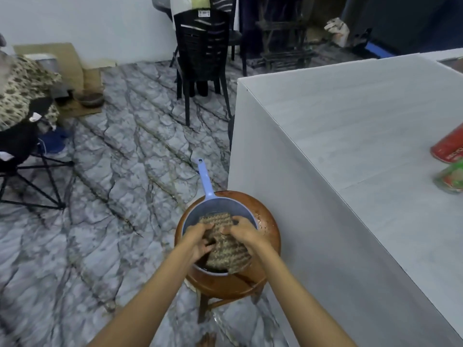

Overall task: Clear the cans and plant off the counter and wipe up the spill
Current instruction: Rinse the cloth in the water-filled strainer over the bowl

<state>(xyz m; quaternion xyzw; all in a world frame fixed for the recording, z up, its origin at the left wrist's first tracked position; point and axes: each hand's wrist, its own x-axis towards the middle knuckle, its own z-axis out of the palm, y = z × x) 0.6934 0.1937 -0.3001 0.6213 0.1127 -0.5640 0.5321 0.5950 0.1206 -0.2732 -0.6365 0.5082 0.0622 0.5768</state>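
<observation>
Both hands are over the blue scoop, which sits on a round brown stool just beside the white counter. My left hand has its fingers curled round the left edge of the woven cloth. My right hand grips the cloth's upper right part, fingers bent. The cloth lies partly inside the scoop, its near end over the rim. A red can and a green can stand on the counter at the far right edge of view, near each other. A black chair stands behind on the marbled floor.
</observation>
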